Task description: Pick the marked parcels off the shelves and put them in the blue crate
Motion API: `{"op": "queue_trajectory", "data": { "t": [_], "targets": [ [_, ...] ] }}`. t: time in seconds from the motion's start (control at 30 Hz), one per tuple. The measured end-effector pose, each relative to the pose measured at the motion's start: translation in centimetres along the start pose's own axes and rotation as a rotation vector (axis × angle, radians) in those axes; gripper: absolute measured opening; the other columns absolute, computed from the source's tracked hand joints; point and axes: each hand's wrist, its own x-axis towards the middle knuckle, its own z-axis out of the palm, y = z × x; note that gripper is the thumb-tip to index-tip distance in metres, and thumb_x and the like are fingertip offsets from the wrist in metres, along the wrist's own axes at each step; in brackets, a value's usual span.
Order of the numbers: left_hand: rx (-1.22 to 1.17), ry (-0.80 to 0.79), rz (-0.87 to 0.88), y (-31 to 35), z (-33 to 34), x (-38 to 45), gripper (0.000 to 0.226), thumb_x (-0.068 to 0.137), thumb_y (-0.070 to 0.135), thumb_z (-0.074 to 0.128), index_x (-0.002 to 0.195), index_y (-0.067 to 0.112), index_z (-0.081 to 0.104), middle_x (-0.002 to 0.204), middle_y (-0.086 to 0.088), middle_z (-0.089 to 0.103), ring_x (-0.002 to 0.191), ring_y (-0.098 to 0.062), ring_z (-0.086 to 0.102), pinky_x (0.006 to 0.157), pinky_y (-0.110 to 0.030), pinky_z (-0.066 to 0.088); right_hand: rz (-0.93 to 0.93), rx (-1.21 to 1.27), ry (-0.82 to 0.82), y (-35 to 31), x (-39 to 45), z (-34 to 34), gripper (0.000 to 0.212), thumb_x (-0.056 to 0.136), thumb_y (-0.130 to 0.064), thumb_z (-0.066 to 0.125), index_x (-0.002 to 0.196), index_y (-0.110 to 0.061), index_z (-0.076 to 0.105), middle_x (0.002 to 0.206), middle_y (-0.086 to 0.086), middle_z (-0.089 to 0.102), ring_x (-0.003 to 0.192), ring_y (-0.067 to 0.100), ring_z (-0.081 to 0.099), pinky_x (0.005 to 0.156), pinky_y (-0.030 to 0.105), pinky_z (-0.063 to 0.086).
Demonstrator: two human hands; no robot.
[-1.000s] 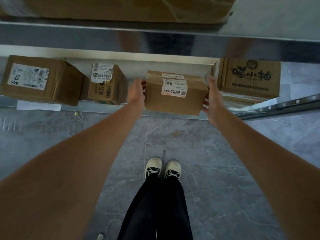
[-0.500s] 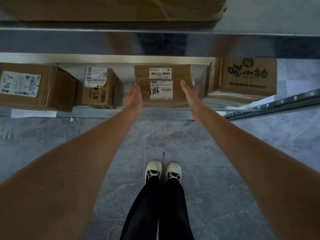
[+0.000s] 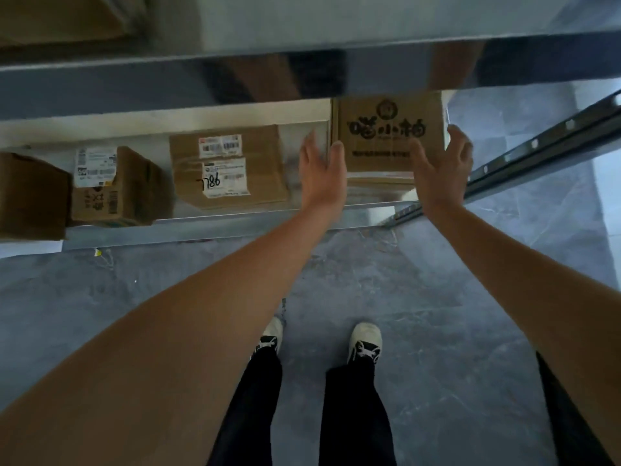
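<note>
A brown cardboard parcel with a black cartoon logo stands at the right end of the lower metal shelf. My left hand is at its left edge, fingers spread and straight, thumb against the box corner. My right hand is at its right edge, fingers extended over the side. Neither hand grips it. Left of my hands a parcel with two white labels, marked 786, rests on the same shelf. The blue crate is out of view.
Further left stand a small labelled parcel and a larger brown box. An upper shelf overhangs above. A grey slotted rail runs at the right. Grey tiled floor and my feet lie below.
I set the 786 parcel back on the shelf and let go. Both hands then moved right to the logo parcel, and my feet stepped apart to the right.
</note>
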Motion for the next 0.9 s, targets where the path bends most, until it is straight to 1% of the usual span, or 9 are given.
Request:
{"op": "queue_trajectory", "data": {
  "t": [0.1,0.17,0.27,0.4,0.5,0.6,0.67,0.77,0.9],
  "targets": [
    [-0.091,-0.111,-0.216,0.1,2.1,1.6,0.053,0.105,0.039,0.023,0.154,0.017,0.021,0.160,-0.003,0.022,0.146,-0.021,0.023,0.120,-0.038,0.017,0.195,0.187,-0.230,2.3,2.5,-2.1,0.077,0.095,-0.053,0.052,0.154,-0.014,0.020,0.158,0.009,0.029,0.143,0.025,0.031,0.105,0.031,0.029],
    [-0.135,-0.093,-0.283,-0.1,2.9,2.0,0.053,0.104,0.044,0.020,0.151,0.021,0.030,0.156,-0.002,0.032,0.142,-0.023,0.030,0.118,-0.046,0.023,0.347,0.241,-0.427,3.0,3.8,-2.9,0.083,0.093,-0.062,0.046,0.156,-0.017,0.015,0.161,0.007,0.025,0.145,0.027,0.028,0.113,0.042,0.026],
    [-0.177,-0.038,-0.331,-0.4,3.5,1.8,0.053,0.103,0.045,0.023,0.147,0.019,0.040,0.150,-0.003,0.041,0.137,-0.028,0.039,0.114,-0.051,0.031,0.360,0.228,-0.583,3.4,4.9,-3.1,0.077,0.092,-0.067,0.041,0.150,-0.016,0.036,0.145,0.003,0.046,0.127,0.019,0.045,0.103,0.035,0.031],
    [-0.240,-0.003,-0.363,0.1,3.7,0.7,0.051,0.104,0.042,0.026,0.148,0.019,0.038,0.152,-0.002,0.038,0.140,-0.023,0.035,0.117,-0.043,0.026,0.386,0.367,-0.527,3.2,4.2,-2.6,0.064,0.095,-0.060,0.045,0.142,-0.016,0.045,0.106,-0.008,0.051,0.082,-0.002,0.048,0.070,0.016,0.035],
    [-0.271,0.067,-0.396,0.0,3.7,-0.1,0.048,0.104,0.038,0.028,0.147,0.019,0.038,0.151,-0.002,0.038,0.137,-0.018,0.035,0.111,-0.034,0.026,0.415,0.419,-0.420,3.0,3.3,-2.3,0.055,0.096,-0.056,0.046,0.133,-0.016,0.053,0.101,-0.009,0.054,0.092,0.008,0.050,0.078,0.025,0.036],
    [-0.321,0.145,-0.358,0.2,3.5,-1.4,0.035,0.102,0.028,0.031,0.120,0.014,0.058,0.122,-0.004,0.056,0.112,-0.015,0.051,0.101,-0.035,0.036,0.400,0.449,-0.295,2.8,2.3,-2.6,0.038,0.098,-0.050,0.046,0.116,-0.018,0.060,0.101,-0.005,0.064,0.098,0.013,0.060,0.083,0.028,0.045],
    [-0.422,0.183,-0.341,0.6,3.1,-1.7,0.028,0.100,0.023,0.032,0.104,0.019,0.060,0.106,-0.001,0.061,0.103,-0.016,0.056,0.091,-0.033,0.045,0.386,0.450,-0.233,2.6,1.8,-2.9,0.032,0.098,-0.049,0.046,0.109,-0.022,0.060,0.102,-0.004,0.066,0.098,0.015,0.063,0.089,0.034,0.052],
    [-0.496,0.219,-0.318,1.2,1.8,-2.2,0.032,0.098,0.022,0.031,0.103,0.024,0.063,0.098,0.002,0.066,0.093,-0.015,0.061,0.072,-0.027,0.050,0.362,0.485,-0.208,2.3,1.3,-3.7,0.038,0.098,-0.049,0.046,0.113,-0.017,0.062,0.107,0.001,0.068,0.100,0.018,0.066,0.093,0.038,0.055],
    [-0.474,0.171,-0.348,1.2,0.2,-2.4,0.032,0.098,0.029,0.035,0.097,0.023,0.067,0.090,0.002,0.068,0.084,-0.014,0.063,0.062,-0.026,0.050,0.389,0.517,-0.215,2.5,0.5,-4.8,0.050,0.097,-0.051,0.048,0.127,-0.011,0.053,0.120,0.009,0.065,0.104,0.021,0.065,0.090,0.036,0.054]
  ]
}}
